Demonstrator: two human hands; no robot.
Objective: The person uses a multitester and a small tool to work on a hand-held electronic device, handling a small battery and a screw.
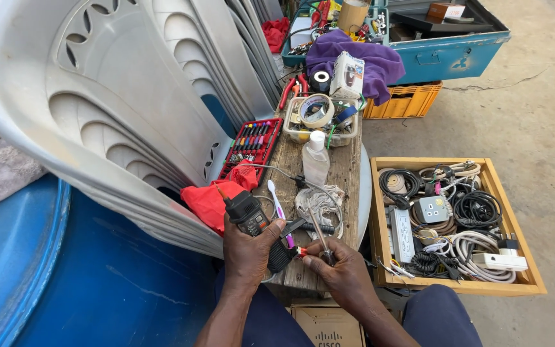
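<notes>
the left hand (246, 247) is wrapped shut around a small black handheld device (250, 215), held just above the near end of the wooden bench (342, 173). the right hand (340, 270) pinches a thin soldering-type tool (319, 232), its tip at the device's lower end where red wires (300, 252) show. to work cleanly, the person likely needs a steady left hold and a light, brief touch, clear of the toothbrush (278, 207) and crumpled rag (316, 202).
</notes>
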